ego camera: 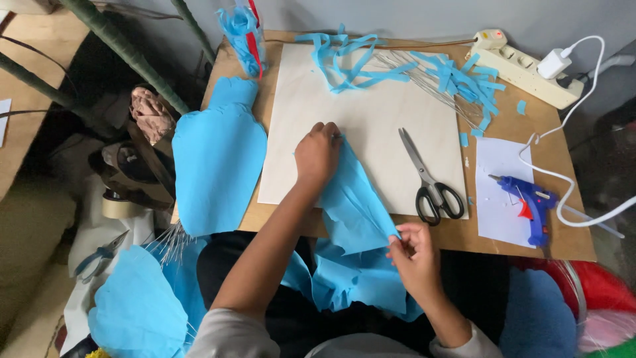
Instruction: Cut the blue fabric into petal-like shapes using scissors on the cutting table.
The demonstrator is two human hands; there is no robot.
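A sheet of light blue crepe paper [354, 199] stretches from the white board [371, 106] on the table down to my lap. My left hand [317, 154] is closed on its upper end over the board. My right hand [414, 255] pinches its lower edge near the table's front edge. Black-handled scissors [429, 179] lie on the board just right of the paper, between my hands and apart from both.
A blue glue gun [530, 202] rests on a white sheet at the right, its white cable running to a power strip [523, 69]. Blue paper strips [457, 76] and thin wires lie at the back. Large blue paper petals [218, 159] hang off the left edge.
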